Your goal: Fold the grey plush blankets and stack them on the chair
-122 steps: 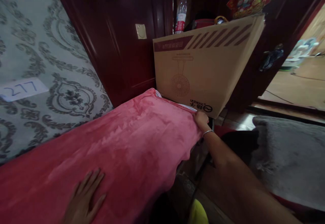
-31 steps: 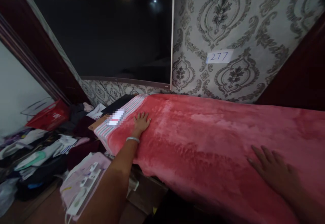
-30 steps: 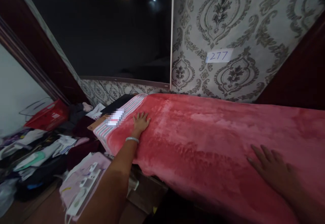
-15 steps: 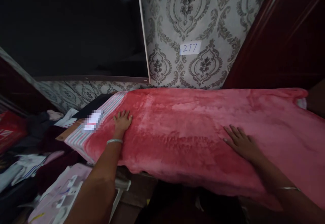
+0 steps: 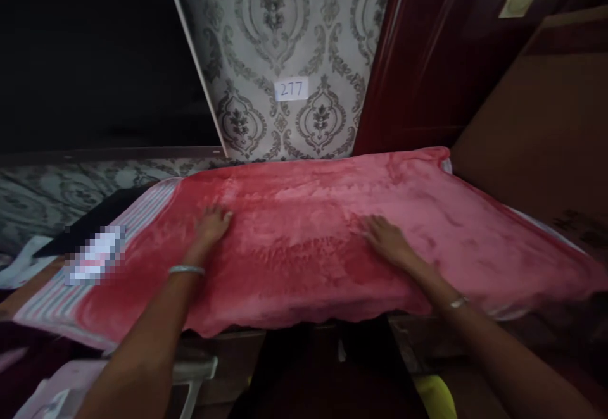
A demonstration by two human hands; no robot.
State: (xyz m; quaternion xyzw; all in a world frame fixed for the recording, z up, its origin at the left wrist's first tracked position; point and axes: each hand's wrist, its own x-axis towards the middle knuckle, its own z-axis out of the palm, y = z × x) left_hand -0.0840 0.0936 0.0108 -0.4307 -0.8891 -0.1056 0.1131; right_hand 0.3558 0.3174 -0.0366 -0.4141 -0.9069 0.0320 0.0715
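Note:
A pinkish-red plush blanket [image 5: 294,229] lies spread over a long, low surface against the wall. Its left end shows a striped edge [image 5: 52,308] in white, grey and pink, with a blurred-out label patch [image 5: 97,254] on it. My left hand [image 5: 211,226] rests flat on the left part of the blanket, fingers spread and slightly smeared. On the plush right of the middle lies my right hand [image 5: 387,238], palm down with fingers stretched out. Neither hand holds anything. Each wrist wears a bracelet.
A large dark screen [image 5: 95,58] hangs at the left. A paper marked 277 [image 5: 291,88] is stuck on the patterned wallpaper. A brown cardboard box [image 5: 536,134] stands at the right end. Below are a white frame part [image 5: 194,368] and something yellow [image 5: 434,397].
The view has turned right, bringing the box and the blanket's right end into sight. My right hand now lies nearer to my left one; both stay on the blanket.

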